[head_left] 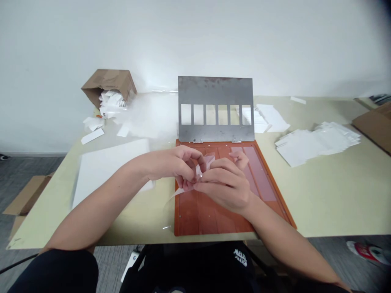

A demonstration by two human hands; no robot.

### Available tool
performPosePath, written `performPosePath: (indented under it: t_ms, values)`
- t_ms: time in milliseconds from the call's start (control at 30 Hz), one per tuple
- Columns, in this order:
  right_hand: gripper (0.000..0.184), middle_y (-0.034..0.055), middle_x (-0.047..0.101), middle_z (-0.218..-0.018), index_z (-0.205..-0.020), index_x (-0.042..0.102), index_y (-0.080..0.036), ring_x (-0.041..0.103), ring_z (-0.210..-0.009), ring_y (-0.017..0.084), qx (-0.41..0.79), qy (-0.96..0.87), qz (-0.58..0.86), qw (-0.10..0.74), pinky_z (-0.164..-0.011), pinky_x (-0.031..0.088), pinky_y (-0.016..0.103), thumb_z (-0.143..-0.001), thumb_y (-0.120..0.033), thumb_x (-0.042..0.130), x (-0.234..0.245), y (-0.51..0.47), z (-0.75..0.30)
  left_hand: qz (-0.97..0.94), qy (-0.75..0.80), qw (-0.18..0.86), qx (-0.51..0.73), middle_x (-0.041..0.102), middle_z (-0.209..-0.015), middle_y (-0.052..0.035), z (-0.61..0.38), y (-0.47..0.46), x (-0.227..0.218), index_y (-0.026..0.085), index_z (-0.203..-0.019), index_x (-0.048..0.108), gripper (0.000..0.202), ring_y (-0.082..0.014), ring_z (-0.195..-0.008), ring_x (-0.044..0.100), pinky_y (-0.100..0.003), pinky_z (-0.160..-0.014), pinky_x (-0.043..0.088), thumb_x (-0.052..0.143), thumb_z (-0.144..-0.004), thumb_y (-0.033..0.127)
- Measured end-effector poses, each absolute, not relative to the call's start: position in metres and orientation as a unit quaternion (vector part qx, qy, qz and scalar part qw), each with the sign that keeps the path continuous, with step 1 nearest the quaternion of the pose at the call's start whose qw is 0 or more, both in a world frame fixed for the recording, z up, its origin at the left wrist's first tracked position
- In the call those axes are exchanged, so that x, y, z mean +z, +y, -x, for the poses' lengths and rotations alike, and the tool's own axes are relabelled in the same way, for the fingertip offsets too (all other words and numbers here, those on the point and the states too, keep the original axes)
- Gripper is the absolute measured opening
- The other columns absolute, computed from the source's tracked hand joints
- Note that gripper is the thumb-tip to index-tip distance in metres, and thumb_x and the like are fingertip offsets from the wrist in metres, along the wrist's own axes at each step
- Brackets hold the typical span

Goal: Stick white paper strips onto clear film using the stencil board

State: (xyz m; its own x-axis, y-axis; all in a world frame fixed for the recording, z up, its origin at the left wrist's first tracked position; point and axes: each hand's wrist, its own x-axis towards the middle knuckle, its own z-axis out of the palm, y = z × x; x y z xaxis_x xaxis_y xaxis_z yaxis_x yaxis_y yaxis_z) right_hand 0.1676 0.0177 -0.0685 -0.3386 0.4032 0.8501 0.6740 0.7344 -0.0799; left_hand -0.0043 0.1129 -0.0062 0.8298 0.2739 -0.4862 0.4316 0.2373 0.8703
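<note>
Both my hands come together above an orange tray-like board (pixel 195 217) with long shallow grooves. My left hand (pixel 183 162) is closed, its thumb and fingertips pinching a thin, clear plastic film (pixel 209 159). Fingers of my right hand (pixel 227 183) press on the same film from the other side, while its little finger sticks out. Part of the film is hidden behind the fingers. A pale strip (pixel 259 175) lies along the board's right side. Hinged to the board's far edge, a grey metal plate (pixel 215 91) with a row of rectangular windows stands upright.
A tipped cardboard box (pixel 117 76) spills white pieces at the back left. White sheets (pixel 111 165) lie left of the board, with clear film (pixel 155 116) behind. White cards (pixel 317 140) are heaped at right, near another cardboard box (pixel 377 124). More cards (pixel 273 118) lie behind the plate.
</note>
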Motion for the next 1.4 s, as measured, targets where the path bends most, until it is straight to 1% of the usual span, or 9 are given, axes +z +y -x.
performPosePath:
  t_ms: [267, 433, 567, 767, 867, 1000, 1100, 1200, 1400]
  values:
    - [0.024, -0.0113, 0.071, -0.076, -0.078, 0.066, -0.027, 0.06, -0.077, 0.01, -0.175, -0.797, 0.341, 0.467, -0.089, 0.026, 0.041, -0.087, -0.005, 0.066, -0.065, 0.018, -0.166, -0.613, 0.265, 0.744, -0.027, 0.065, -0.068, 0.0032, 0.009, 0.115, 0.001, 0.019, -0.088, 0.06, 0.025, -0.0123, -0.065, 0.063, -0.025, -0.065, 0.051, 0.062, -0.064, 0.012]
    - [0.024, -0.0087, 0.067, -0.079, -0.077, 0.064, -0.026, 0.059, -0.081, 0.009, -0.165, -0.799, 0.357, 0.455, -0.092, 0.025, 0.04, -0.085, -0.003, 0.064, -0.069, 0.02, -0.166, -0.662, 0.255, 0.705, -0.014, 0.062, -0.073, 0.002, 0.011, 0.118, 0.006, 0.017, -0.071, 0.06, 0.008, -0.0114, -0.068, 0.059, -0.025, -0.069, 0.049, 0.055, -0.066, 0.012]
    - [0.025, -0.0072, 0.064, -0.08, -0.076, 0.06, -0.024, 0.055, -0.078, 0.008, -0.164, -0.806, 0.374, 0.429, -0.094, 0.023, 0.039, -0.087, -0.002, 0.058, -0.07, 0.02, -0.167, -0.748, 0.274, 0.605, -0.001, 0.06, -0.069, 0.001, 0.015, 0.121, 0.011, 0.018, -0.063, 0.06, 0.015, -0.0116, -0.069, 0.055, -0.024, -0.067, 0.046, 0.047, -0.071, 0.014]
    - [0.023, -0.0063, 0.063, -0.081, -0.081, 0.059, -0.023, 0.052, -0.076, 0.009, -0.15, -0.819, 0.389, 0.394, -0.09, 0.022, 0.038, -0.088, -0.001, 0.057, -0.069, 0.019, -0.167, -0.842, 0.341, 0.417, 0.028, 0.049, -0.058, 0.0028, 0.021, 0.119, 0.015, 0.02, -0.057, 0.053, 0.016, -0.0095, -0.051, 0.036, -0.026, -0.048, 0.028, 0.044, -0.069, 0.015]
    - [0.022, -0.0061, 0.064, -0.081, -0.079, 0.06, -0.023, 0.053, -0.078, 0.01, -0.142, -0.826, 0.39, 0.381, -0.086, 0.023, 0.038, -0.086, -0.002, 0.059, -0.071, 0.02, -0.167, -0.866, 0.36, 0.344, 0.043, 0.051, -0.056, 0.0028, 0.022, 0.117, 0.016, 0.02, -0.055, 0.05, 0.013, -0.0103, -0.053, 0.041, -0.026, -0.05, 0.031, 0.047, -0.068, 0.017]
    - [0.023, -0.0065, 0.065, -0.081, -0.079, 0.062, -0.023, 0.054, -0.081, 0.01, -0.139, -0.833, 0.399, 0.358, -0.084, 0.022, 0.037, -0.087, -0.002, 0.058, -0.07, 0.02, -0.167, -0.894, 0.344, 0.286, 0.032, 0.062, -0.066, 0.0015, 0.023, 0.115, 0.015, 0.02, -0.06, 0.057, 0.016, -0.0137, -0.065, 0.057, -0.026, -0.06, 0.041, 0.059, -0.072, 0.032]
    - [0.024, -0.0067, 0.064, -0.078, -0.073, 0.061, -0.022, 0.053, -0.077, 0.009, -0.134, -0.833, 0.417, 0.338, -0.089, 0.021, 0.038, -0.09, -0.005, 0.056, -0.07, 0.02, -0.168, -0.904, 0.332, 0.27, 0.005, 0.067, -0.08, 0.0006, 0.022, 0.115, 0.011, 0.02, -0.077, 0.063, 0.029, -0.0167, -0.073, 0.062, -0.026, -0.061, 0.043, 0.072, -0.063, 0.044]
    - [0.025, -0.0063, 0.065, -0.079, -0.073, 0.062, -0.022, 0.052, -0.077, 0.009, -0.128, -0.836, 0.429, 0.316, -0.092, 0.019, 0.039, -0.088, -0.003, 0.055, -0.072, 0.02, -0.169, -0.915, 0.309, 0.259, -0.02, 0.067, -0.094, -0.0022, 0.021, 0.115, 0.005, 0.02, -0.092, 0.062, 0.043, -0.0199, -0.082, 0.063, -0.026, -0.063, 0.044, 0.077, -0.058, 0.042]
    - [0.025, -0.0051, 0.065, -0.082, -0.077, 0.064, -0.023, 0.05, -0.077, 0.011, -0.122, -0.837, 0.442, 0.3, -0.092, 0.018, 0.04, -0.088, -0.003, 0.053, -0.076, 0.022, -0.172, -0.912, 0.303, 0.277, -0.02, 0.063, -0.105, -0.0048, 0.02, 0.117, -0.001, 0.02, -0.098, 0.058, 0.038, -0.0183, -0.081, 0.064, -0.027, -0.068, 0.048, 0.072, -0.068, 0.039]
